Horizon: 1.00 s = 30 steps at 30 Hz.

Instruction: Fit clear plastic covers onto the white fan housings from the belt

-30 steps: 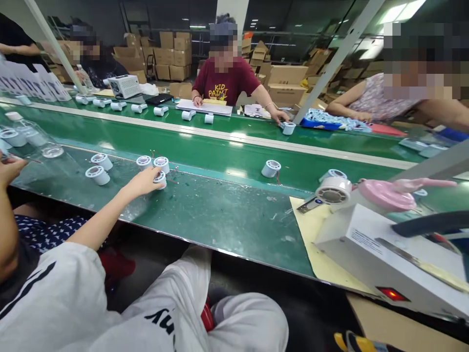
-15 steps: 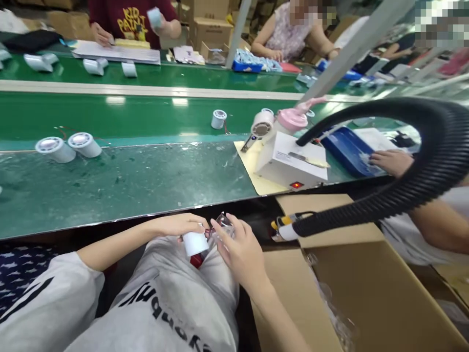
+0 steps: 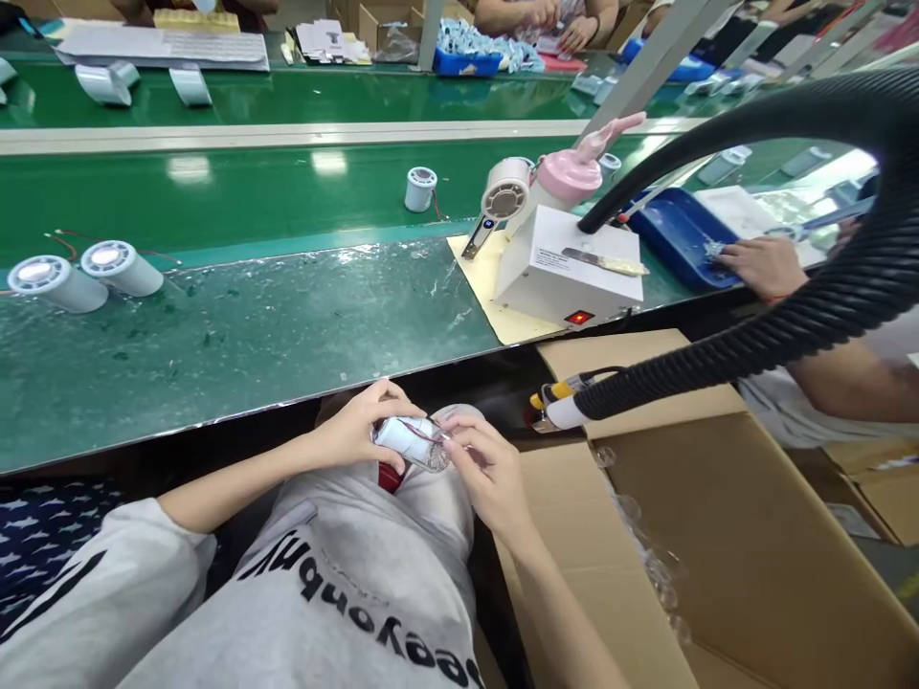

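Note:
My left hand (image 3: 363,426) is wrapped around a white cylindrical fan unit (image 3: 400,438), which lies on its side above my lap. Thin dark red wires (image 3: 417,431) run along it towards my right hand. A clear plastic cover (image 3: 436,455) sits at the unit's right end, and the unit appears partly inside it. With fingers pinched, my right hand (image 3: 492,464) grips the cover's rim near the wires. Whether those fingertips also hold a wire is too small to tell.
Two similar units (image 3: 122,268) lie at left on the green bench (image 3: 302,335). A white box with a lit switch (image 3: 567,268) and black hose (image 3: 689,383) stands right, beside a pink-lidded cup (image 3: 571,177). An open carton (image 3: 718,498) is below. A co-worker's hand (image 3: 765,268) touches a blue tray (image 3: 675,234).
The white unit has turned from upright onto its side, and the clear cover has come onto its right end. Both hands have drawn closer together. The camera view has tipped downward.

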Tool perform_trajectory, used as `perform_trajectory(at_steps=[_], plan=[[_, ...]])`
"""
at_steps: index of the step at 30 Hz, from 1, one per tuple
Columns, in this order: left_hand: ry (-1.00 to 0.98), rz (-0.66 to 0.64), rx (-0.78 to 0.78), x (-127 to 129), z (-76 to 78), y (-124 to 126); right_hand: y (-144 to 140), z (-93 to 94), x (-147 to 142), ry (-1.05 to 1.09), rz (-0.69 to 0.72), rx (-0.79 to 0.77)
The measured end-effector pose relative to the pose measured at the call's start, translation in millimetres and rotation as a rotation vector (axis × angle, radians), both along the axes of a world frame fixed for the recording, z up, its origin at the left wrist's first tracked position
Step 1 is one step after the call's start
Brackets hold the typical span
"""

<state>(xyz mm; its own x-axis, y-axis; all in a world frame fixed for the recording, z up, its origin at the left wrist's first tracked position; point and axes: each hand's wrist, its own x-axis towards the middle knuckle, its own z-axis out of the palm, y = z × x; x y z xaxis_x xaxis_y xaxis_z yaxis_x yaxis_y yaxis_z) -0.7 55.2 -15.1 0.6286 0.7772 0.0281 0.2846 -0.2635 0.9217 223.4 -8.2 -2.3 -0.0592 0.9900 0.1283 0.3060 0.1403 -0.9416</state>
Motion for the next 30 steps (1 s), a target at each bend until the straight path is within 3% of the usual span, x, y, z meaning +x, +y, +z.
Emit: perform_trajectory(at_steps=[4,7,11,14,23,30], plan=[[-0.064,-0.151,-0.095,-1,2.6,0,2,0.5,8,0.214,-0.009,-0.126],[-0.12,-0.147,-0.264,1,8.5,-3,2,-1.3,14,0.275,0.057,-0.094],[-0.216,-0.023,-0.519,3,8.8,-11,-6,-2.8,18,-0.023,0.184,0.118],[-0.23,-0.025,-0.584,2,7.8,-15,-13,-2.2,19,-0.164,0.212,0.223],[-0.181,-0.152,-0.284,-5,21.0,-14,-15,0.7,20,-0.043,0.229,0.149],[-0.223,-0.243,-0.088,-6,21.0,-13,-19,7.5,19,0.198,0.227,-0.134]])
